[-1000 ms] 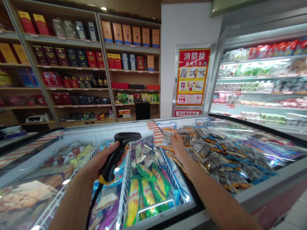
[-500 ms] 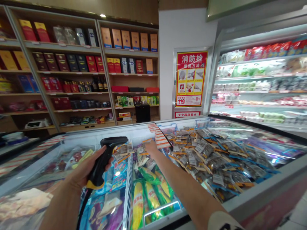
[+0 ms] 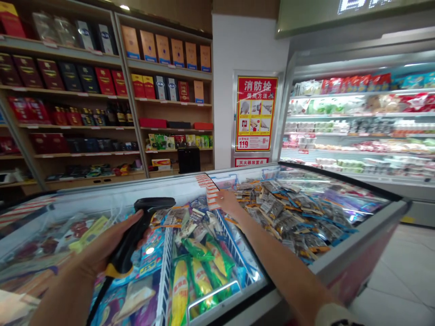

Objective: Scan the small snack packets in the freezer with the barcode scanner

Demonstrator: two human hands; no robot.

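Note:
My left hand (image 3: 112,240) is wrapped around the handle of a black barcode scanner (image 3: 136,235) with a yellow base. Its cord trails down, and its head hangs over the open freezer. My right hand (image 3: 227,200) reaches across to the orange-and-white striped edge strip (image 3: 208,185), beside a heap of small clear packets (image 3: 282,213) with orange and blue edges. The right fingers look curled in; whatever they grip is hidden. Below the hands, a white wire basket (image 3: 166,267) holds green-and-yellow corn-shaped packs (image 3: 200,276). More orange-edged packets (image 3: 175,216) lie near the scanner head.
The chest freezer (image 3: 326,267) has a glass top on the right, under the packet heap. Blue packs (image 3: 151,253) lie left of the basket divider. Behind are shelves of boxes (image 3: 152,104), a red fire-hydrant poster (image 3: 256,113) and a lit chiller (image 3: 360,122).
The view has turned to the right. My right hand has moved right, from above the basket's packets to the striped strip. The scanner stays in my left hand.

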